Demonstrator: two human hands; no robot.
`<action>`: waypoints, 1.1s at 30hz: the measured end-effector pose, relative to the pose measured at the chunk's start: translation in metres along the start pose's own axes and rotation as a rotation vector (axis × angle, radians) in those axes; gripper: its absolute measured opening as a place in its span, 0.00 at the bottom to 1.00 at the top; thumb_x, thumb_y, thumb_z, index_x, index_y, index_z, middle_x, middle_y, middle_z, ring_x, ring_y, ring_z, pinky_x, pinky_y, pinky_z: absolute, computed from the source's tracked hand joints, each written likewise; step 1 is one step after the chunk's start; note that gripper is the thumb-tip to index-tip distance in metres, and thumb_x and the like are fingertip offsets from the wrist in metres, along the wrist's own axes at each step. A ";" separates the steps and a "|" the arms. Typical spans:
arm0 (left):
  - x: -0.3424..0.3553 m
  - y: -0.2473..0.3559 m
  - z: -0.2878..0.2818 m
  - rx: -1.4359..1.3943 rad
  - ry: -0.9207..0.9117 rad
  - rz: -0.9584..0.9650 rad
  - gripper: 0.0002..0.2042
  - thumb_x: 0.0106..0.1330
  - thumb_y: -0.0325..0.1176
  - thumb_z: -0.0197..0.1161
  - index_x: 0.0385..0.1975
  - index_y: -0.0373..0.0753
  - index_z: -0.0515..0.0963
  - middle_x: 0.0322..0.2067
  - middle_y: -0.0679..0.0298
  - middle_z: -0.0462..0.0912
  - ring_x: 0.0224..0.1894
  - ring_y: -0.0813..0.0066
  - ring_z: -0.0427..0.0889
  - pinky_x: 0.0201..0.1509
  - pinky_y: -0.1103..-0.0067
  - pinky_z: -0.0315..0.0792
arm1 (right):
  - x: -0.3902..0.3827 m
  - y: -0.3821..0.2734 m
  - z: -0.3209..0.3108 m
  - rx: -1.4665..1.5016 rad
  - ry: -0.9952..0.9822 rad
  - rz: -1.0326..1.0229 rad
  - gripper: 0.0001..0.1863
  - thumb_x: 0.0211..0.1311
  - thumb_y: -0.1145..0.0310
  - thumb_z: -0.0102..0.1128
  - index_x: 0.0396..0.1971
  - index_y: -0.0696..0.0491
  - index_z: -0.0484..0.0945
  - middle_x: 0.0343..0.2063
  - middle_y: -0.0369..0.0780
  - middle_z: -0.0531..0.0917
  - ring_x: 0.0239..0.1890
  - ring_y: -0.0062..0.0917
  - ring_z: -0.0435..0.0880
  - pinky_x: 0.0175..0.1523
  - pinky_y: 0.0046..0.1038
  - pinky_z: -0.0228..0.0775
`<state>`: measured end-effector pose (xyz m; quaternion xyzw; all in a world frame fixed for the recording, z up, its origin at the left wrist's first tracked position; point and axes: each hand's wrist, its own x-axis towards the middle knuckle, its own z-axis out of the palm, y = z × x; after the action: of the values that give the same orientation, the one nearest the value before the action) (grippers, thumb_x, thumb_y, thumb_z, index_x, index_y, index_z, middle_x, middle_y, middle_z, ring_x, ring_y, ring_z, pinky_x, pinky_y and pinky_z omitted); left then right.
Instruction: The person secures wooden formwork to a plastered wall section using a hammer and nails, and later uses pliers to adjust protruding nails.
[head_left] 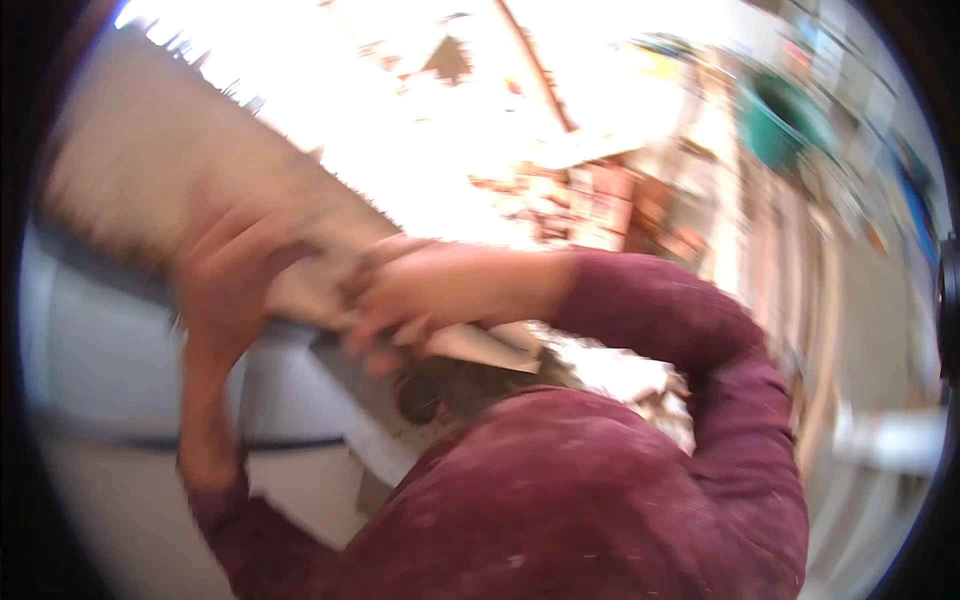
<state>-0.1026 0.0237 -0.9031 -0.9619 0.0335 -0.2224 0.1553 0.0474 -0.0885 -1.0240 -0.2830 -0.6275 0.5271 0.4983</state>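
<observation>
A wide, pale wooden board (140, 150) runs slantwise from the upper left toward the middle, over a grey machine-like body (110, 330). Fingers stretched and thumb apart, my left hand (225, 270) lies on the board near its lower edge. To the right of it, my right hand (410, 290) reaches across from the side with its fingers bent round the board's narrower part. Motion smears both hands, so the exact finger contact is unclear. Below the right hand sits a dark round opening or knob (418, 397) on the grey body.
Broken reddish wood or brick pieces (600, 195) lie in bright light beyond the board. A green bucket (782, 125) stands at the upper right, beside long timber lengths (775, 250). A white object (890, 440) lies at the right edge.
</observation>
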 end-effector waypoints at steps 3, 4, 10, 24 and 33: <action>-0.011 -0.006 0.001 0.003 -0.067 -0.096 0.05 0.58 0.19 0.56 0.32 0.33 0.77 0.32 0.59 0.78 0.40 0.62 0.77 0.71 0.60 0.54 | 0.006 0.063 0.010 0.169 -0.009 -0.297 0.16 0.63 0.69 0.54 0.46 0.63 0.75 0.44 0.46 0.80 0.45 0.34 0.81 0.56 0.31 0.72; -0.043 -0.034 -0.011 0.181 -0.072 -0.107 0.07 0.66 0.22 0.54 0.42 0.32 0.75 0.40 0.58 0.79 0.49 0.64 0.77 0.70 0.63 0.55 | 0.006 0.078 0.024 0.352 -0.055 -0.351 0.16 0.63 0.69 0.55 0.46 0.64 0.74 0.45 0.47 0.80 0.46 0.35 0.81 0.57 0.32 0.74; -0.036 -0.046 0.010 0.252 0.036 -0.275 0.08 0.69 0.26 0.54 0.43 0.29 0.75 0.41 0.53 0.79 0.49 0.56 0.77 0.64 0.67 0.63 | -0.178 0.038 -0.020 -0.177 0.495 0.276 0.32 0.65 0.59 0.54 0.63 0.62 0.60 0.50 0.50 0.76 0.49 0.32 0.78 0.55 0.31 0.70; -0.004 -0.001 -0.001 0.100 0.136 -0.196 0.06 0.60 0.20 0.60 0.33 0.39 0.79 0.28 0.64 0.82 0.29 0.66 0.82 0.63 0.61 0.66 | -0.586 0.133 -0.135 -1.553 1.047 1.125 0.28 0.66 0.57 0.53 0.61 0.56 0.64 0.59 0.48 0.69 0.64 0.42 0.64 0.66 0.38 0.56; 0.003 0.002 0.015 0.274 0.195 -0.213 0.05 0.60 0.23 0.61 0.34 0.40 0.78 0.28 0.67 0.82 0.30 0.66 0.81 0.58 0.61 0.72 | -0.605 0.140 -0.052 -1.578 1.482 1.119 0.31 0.68 0.49 0.48 0.58 0.62 0.66 0.56 0.55 0.71 0.58 0.45 0.71 0.60 0.38 0.64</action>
<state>-0.0935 0.0254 -0.9159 -0.9037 -0.0840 -0.3323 0.2564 0.2794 -0.5614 -1.3564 -0.9719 -0.1305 -0.1461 0.1309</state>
